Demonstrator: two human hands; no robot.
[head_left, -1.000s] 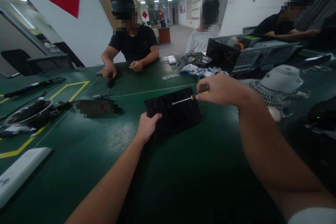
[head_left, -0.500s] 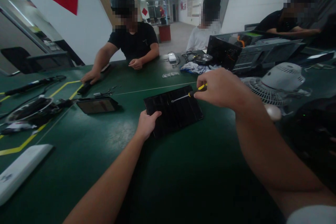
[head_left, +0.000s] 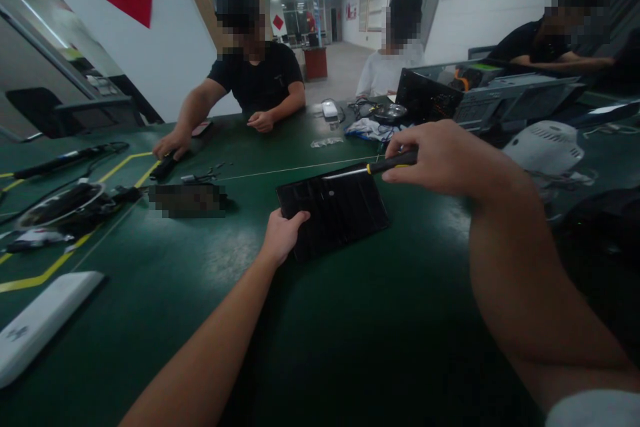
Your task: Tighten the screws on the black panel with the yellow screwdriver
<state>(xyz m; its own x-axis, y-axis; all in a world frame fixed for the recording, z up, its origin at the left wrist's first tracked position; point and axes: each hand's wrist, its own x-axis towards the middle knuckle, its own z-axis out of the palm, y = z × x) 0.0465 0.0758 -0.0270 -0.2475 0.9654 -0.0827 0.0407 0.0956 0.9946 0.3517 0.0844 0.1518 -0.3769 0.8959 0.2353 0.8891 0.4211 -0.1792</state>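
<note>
A flat black rectangular panel lies tilted on the green table, with a small pale round spot near its middle. My left hand grips the panel's left edge, thumb on top. In my right hand is a screwdriver with a black and yellow handle, held nearly level above the panel's upper right part. Its metal shaft points left over the panel; whether the tip touches the surface I cannot tell.
A dark propped device and cables stand left. A white box lies lower left. Behind my right hand are a computer case and a white fan. Across the table a person reaches toward a black object.
My right hand has shifted right and turned, bringing the screwdriver flatter and its tip away from the panel's middle. My left hand keeps its hold on the panel.
</note>
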